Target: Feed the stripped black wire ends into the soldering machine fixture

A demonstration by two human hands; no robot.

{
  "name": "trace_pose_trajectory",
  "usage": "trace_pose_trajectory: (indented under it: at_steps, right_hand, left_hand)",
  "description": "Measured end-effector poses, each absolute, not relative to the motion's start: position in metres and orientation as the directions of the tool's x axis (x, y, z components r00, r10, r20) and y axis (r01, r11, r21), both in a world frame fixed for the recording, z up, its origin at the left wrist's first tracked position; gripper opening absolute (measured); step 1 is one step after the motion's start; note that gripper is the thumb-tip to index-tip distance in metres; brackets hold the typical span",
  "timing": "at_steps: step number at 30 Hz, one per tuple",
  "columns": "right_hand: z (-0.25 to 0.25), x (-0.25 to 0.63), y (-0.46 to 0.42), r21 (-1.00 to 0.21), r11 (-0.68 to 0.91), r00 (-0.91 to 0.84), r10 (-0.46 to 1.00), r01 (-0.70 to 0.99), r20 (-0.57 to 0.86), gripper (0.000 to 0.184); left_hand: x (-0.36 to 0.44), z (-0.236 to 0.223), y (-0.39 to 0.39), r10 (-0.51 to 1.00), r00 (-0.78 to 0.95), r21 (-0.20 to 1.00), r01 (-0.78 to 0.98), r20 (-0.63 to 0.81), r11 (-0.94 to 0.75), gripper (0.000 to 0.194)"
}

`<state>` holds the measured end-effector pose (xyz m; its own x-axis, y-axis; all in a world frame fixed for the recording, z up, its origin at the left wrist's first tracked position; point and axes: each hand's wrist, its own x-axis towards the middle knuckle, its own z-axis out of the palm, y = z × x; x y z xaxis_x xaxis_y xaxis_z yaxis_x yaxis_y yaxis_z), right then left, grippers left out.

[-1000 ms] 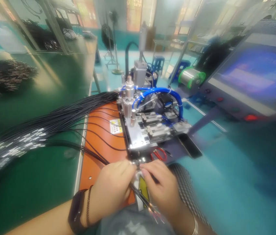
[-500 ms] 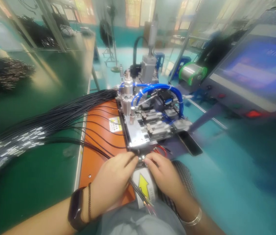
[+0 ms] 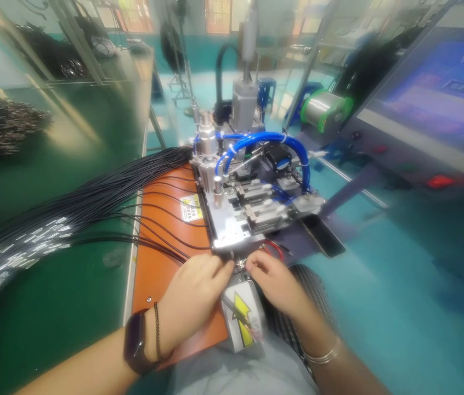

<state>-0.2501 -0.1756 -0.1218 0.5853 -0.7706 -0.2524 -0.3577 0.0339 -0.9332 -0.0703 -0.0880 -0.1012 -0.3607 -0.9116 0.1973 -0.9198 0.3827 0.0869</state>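
Note:
My left hand [image 3: 201,291], wearing a dark wristband, is closed at the front of the machine [image 3: 232,233]. Black cables [image 3: 162,248] run under it from the left, and their stripped ends [image 3: 252,331] come out below the palm, over a white box with a yellow arrow label [image 3: 232,333]. Thumb and forefinger of my right hand [image 3: 271,280] are pinched together beside a small metal fixture [image 3: 240,264]. Whatever lies between those fingertips is too small to make out.
A thick bundle of black cables [image 3: 92,192] stretches over the green surface [image 3: 84,307] and orange plate [image 3: 153,274]. At right are a phone [image 3: 323,236], a green-rimmed wire spool [image 3: 326,109] and a screen [image 3: 454,93]. Blue hoses [image 3: 273,137] arch above the machine.
The view has shifted slightly. Both hands stay close to the metal fixture, the right fingertips a little farther from it. The stripped cable ends lie nearer the label.

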Motion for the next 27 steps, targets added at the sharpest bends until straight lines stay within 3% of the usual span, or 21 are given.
trace_pose_trajectory:
  at_steps: [14,20,27]
  right_hand:
    - [-0.137,-0.247,-0.185,-0.96,0.074,0.59,-0.775,-0.268,-0.225,0.011]
    - [-0.134,-0.246,-0.184,-0.967,0.064,0.559,-0.806,-0.247,-0.197,0.01]
    - [-0.134,-0.244,-0.185,-0.968,0.1,0.55,-0.807,-0.229,-0.214,0.01]
  left_hand:
    - [-0.071,-0.101,-0.09,-0.892,-0.385,0.077,-0.908,0.238,0.413,0.034]
    - [-0.075,-0.098,-0.092,-0.905,-0.39,0.044,-0.914,0.169,0.403,0.046]
    - [-0.085,-0.089,-0.091,-0.951,-0.309,-0.003,-0.951,0.011,0.309,0.047]
